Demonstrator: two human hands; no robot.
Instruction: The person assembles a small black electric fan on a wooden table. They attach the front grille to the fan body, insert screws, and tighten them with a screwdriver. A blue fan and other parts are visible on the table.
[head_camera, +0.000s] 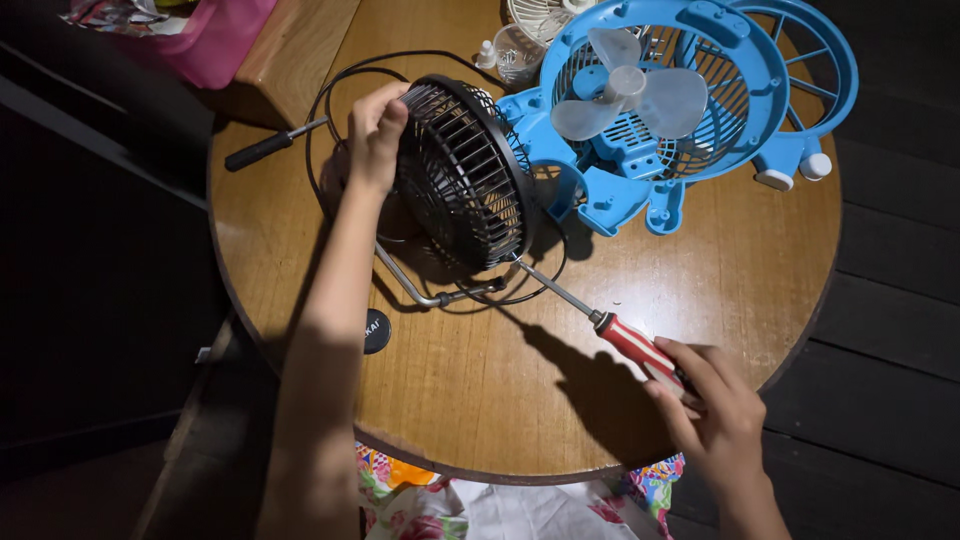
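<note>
Your left hand (372, 135) fingers curled gripping black fan (465, 172), your right hand (712, 415) fingers wrapped around screwdriver (610, 328), tip at fan's rim, blue fan (665, 100) beside.

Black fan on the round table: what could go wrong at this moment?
The black fan stands tilted on its wire stand, steadied only by the left hand; it may tip. The red-handled screwdriver, held far back by the right hand, could slip off the rim. The black cable loops beneath and might snag.
</note>
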